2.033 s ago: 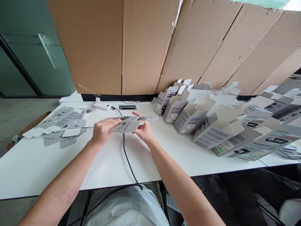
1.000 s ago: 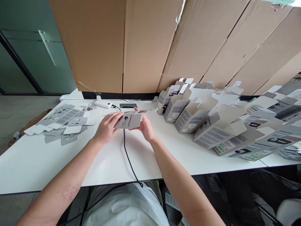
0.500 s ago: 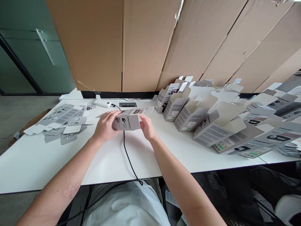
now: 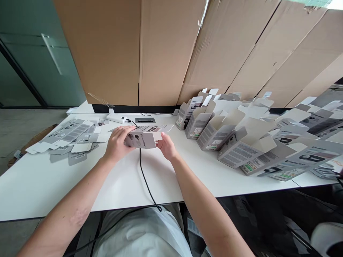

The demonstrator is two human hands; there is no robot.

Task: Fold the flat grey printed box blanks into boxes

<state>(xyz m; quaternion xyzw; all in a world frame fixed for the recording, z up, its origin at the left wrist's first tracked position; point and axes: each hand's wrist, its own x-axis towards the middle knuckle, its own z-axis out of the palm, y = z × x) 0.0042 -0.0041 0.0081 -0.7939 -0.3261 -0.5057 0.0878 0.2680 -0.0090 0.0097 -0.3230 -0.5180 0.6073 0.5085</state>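
A small grey printed carton (image 4: pixel 142 140) lies on its side in the air just above the table, one flap sticking out to the right. My left hand (image 4: pixel 118 142) is wrapped around its left end. At the right end, the thumb and fingers of my right hand (image 4: pixel 166 145) close on the carton's edge; the exact contact of the fingertips is partly hidden. A black cable (image 4: pixel 146 178) runs beneath the carton and over the table's front edge.
Flattened cartons (image 4: pixel 72 134) lie stacked at the left on the white table (image 4: pixel 120 189). Several standing cartons with raised flaps (image 4: pixel 238 146) crowd the right side. A white power strip (image 4: pixel 116 118) sits at the back, before tall cardboard boxes (image 4: pixel 166 53).
The carton and both hands have shifted slightly left. My right hand's fingers have moved a little at the carton's right end. The view has turned slightly.
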